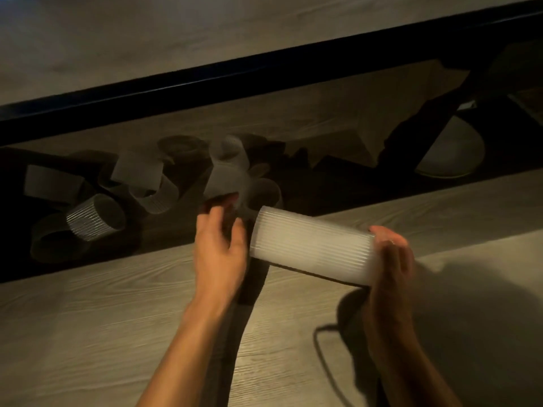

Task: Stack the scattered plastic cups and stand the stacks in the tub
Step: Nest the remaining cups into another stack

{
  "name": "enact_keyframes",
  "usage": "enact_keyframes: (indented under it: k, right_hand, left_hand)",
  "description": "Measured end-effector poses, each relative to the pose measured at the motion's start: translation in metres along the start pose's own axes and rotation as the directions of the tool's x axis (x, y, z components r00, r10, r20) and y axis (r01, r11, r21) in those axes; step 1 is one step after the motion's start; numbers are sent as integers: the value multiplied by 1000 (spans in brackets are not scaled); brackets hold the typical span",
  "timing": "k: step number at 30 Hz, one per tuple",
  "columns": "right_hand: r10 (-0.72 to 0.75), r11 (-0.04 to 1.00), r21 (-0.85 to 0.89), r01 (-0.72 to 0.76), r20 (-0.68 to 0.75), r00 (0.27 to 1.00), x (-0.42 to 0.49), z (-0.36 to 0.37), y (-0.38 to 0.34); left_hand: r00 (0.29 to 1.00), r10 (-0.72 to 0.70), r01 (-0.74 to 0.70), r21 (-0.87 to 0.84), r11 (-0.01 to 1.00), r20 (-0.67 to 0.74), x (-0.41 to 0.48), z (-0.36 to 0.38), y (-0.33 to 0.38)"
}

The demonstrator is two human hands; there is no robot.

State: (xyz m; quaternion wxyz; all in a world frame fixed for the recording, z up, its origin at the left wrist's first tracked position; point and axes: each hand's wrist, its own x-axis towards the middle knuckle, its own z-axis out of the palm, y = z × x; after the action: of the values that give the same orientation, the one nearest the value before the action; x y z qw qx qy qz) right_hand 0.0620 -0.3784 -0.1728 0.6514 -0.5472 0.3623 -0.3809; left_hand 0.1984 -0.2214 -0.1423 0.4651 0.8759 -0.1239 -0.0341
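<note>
My right hand (390,257) grips the right end of a stack of ribbed translucent plastic cups (311,245), held lying sideways above the wooden surface with its open end pointing left. My left hand (220,239) is just left of that open end, fingers curled and fingertips against the lower edge of a blurred grey cup (226,177). Whether it grips that cup is unclear in the dim light. Several loose cups (94,215) lie scattered on their sides in the dark strip to the left.
A white round vessel (452,151) sits in shadow at the upper right. A black bar (264,74) runs diagonally across the view above the cups. Pale wood-grain surface (88,333) fills the foreground. A dark cord (323,356) curls at the lower right.
</note>
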Motion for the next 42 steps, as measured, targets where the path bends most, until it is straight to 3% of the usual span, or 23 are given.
enact_keyframes:
  k: [3, 7, 9, 13, 17, 22, 28, 33, 36, 42]
  right_hand:
    - [-31, 1000, -9, 30, -52, 998, 5, -1, 2]
    - [-25, 999, -26, 23, -72, 997, 8, -3, 4]
    - [-29, 999, -24, 27, -68, 997, 7, -3, 2]
    - [-38, 999, -6, 38, -61, 997, 6, -5, 0]
    - [-23, 999, -31, 23, 6, 1000, 0, -3, -1]
    - [9, 994, -111, 1, 88, 996, -15, 9, -2]
    - [4, 988, -150, 16, 132, 991, -30, 23, 2]
    - [31, 987, -158, -6, 157, 987, -41, 38, 6]
    - [75, 986, -159, -45, 191, 979, -49, 48, 3]
    - [154, 974, -194, -114, 210, 966, -66, 66, 3]
  left_hand:
    - [984, 50, -111, 368, 923, 173, 18, 4, 9]
    - [963, 84, -201, 473, 858, 257, 24, 9, 9]
    - [967, 102, -196, 421, 886, 235, 20, 6, 2]
    - [976, 106, -133, 134, 982, 188, 1, -9, -12]
    - [972, 146, -177, 161, 971, 186, -12, -27, -35]
    - [974, 39, -40, 1, 999, 224, -29, -46, -53]
    - [993, -17, 35, -150, 988, 118, -33, -63, -70]
    - [971, 0, 72, -292, 954, 238, -37, -98, -82]
    - [957, 19, 67, -284, 957, 290, -40, -117, -86]
    - [975, 18, 86, -455, 886, 220, -38, -136, -95]
